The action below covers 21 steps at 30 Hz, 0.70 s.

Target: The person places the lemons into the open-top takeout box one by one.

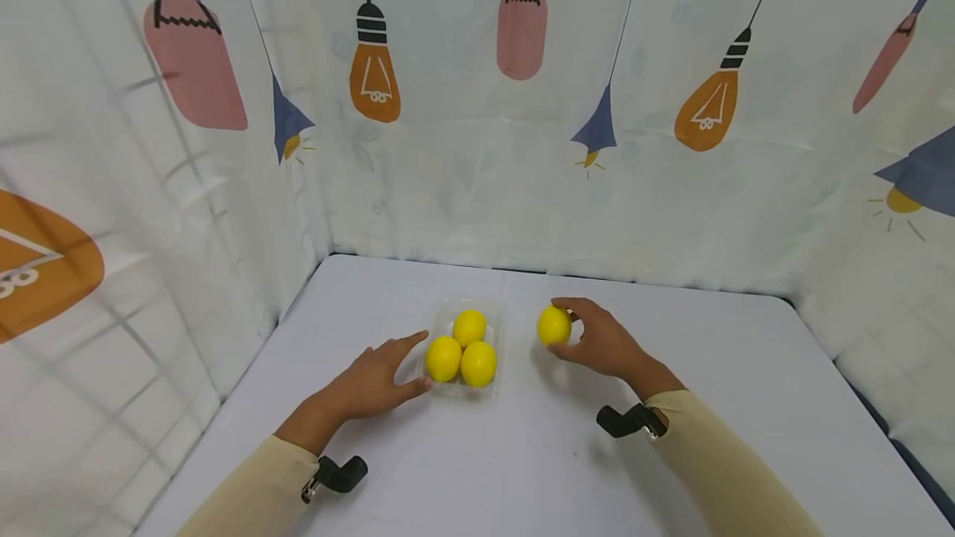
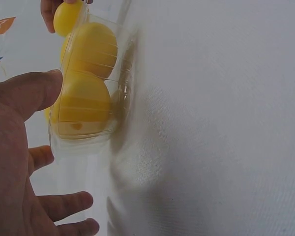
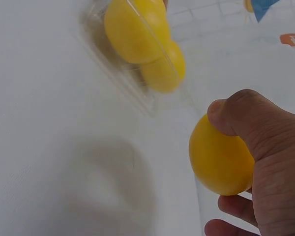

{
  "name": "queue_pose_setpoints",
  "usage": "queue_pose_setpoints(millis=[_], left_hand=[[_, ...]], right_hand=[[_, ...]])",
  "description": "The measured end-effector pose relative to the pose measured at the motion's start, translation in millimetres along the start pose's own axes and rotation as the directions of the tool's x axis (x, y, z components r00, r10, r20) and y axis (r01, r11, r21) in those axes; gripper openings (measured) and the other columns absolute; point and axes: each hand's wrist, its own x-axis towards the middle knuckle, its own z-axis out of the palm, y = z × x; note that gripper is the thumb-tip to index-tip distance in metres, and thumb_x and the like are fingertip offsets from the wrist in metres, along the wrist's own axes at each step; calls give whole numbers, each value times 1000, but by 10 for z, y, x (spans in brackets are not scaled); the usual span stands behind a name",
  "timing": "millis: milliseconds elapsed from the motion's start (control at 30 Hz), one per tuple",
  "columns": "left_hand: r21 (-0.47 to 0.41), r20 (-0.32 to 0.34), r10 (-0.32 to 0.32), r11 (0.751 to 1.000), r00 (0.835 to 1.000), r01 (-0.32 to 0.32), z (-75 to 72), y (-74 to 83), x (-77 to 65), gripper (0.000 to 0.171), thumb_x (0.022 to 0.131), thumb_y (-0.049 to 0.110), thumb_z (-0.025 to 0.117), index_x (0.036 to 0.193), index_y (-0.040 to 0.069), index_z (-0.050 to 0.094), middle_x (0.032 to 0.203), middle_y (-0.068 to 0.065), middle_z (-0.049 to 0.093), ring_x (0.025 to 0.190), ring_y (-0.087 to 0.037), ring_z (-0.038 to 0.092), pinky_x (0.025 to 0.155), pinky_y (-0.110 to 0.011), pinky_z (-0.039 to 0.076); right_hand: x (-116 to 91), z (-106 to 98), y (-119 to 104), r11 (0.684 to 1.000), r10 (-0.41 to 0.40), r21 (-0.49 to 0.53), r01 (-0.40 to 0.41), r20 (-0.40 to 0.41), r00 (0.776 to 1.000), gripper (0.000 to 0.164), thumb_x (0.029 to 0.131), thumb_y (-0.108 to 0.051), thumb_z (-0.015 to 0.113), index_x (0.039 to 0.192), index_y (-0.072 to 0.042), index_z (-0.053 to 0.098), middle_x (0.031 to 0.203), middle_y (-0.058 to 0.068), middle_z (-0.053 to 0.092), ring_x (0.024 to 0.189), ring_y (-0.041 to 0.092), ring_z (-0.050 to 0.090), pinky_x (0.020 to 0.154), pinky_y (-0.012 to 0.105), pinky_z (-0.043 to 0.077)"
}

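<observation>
A clear plastic tray (image 1: 446,389) on the table holds three smooth yellow lemon-like fruits (image 1: 478,364). My left hand (image 1: 376,381) is at the tray's left side, fingers spread and mostly straight. In the left wrist view its thumb (image 2: 44,91) lies right by the tray's rim, with the other fingers apart below. To the right of the tray, my right hand (image 1: 608,344) pinches a fourth such fruit (image 1: 554,326) between thumb and fingers, raised over the table. The right wrist view shows the thumb (image 3: 231,115) on this oval fruit's upper side.
A white-covered table (image 1: 522,462) carries the tray near its far middle. Pale curtains printed with lamps and bulbs (image 1: 462,189) hang behind and at both sides. Small black devices (image 1: 339,475) are strapped to both wrists.
</observation>
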Motion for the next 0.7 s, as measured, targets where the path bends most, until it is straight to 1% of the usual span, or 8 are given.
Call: queue_pose_setpoints(millis=[200, 300, 567, 700], left_hand=[[-8, -5, 5, 1000, 1000, -6, 1, 12, -8, 84, 94, 62, 63, 161, 21, 35, 158, -11, 43, 146, -41, 36, 116, -70, 17], [-7, -5, 5, 1000, 1000, -5, 4, 13, -6, 84, 94, 62, 63, 161, 21, 35, 158, -10, 43, 146, -40, 36, 116, -70, 17], [-5, -2, 1, 1000, 1000, -1, 22, -10, 6, 84, 94, 63, 63, 162, 22, 34, 159, -10, 43, 146, -40, 35, 116, -70, 17], [-8, -3, -4, 1000, 1000, 4, 28, -28, 11, 85, 94, 65, 62, 162, 23, 33, 159, -10, 42, 147, -40, 35, 116, -70, 16]], right_hand=[[80, 61, -99, 1000, -3, 31, 2, 8, 1000, 77, 82, -29, 88, 149, -15, 53, 142, 4, 56, 116, 34, 58, 76, 32, 56], [118, 91, -145, 999, 3, 35, -3, 13, 1000, 78, 81, -30, 89, 149, -15, 53, 143, 4, 56, 117, 34, 58, 77, 33, 57], [231, 181, -260, 1000, 25, 9, -25, 24, 999, 77, 82, -34, 87, 149, -20, 53, 145, 1, 54, 121, 32, 56, 91, 42, 55], [288, 232, -334, 1000, 19, 20, -20, 39, 999, 76, 83, -35, 87, 149, -20, 53, 146, 0, 54, 122, 32, 56, 94, 43, 54]])
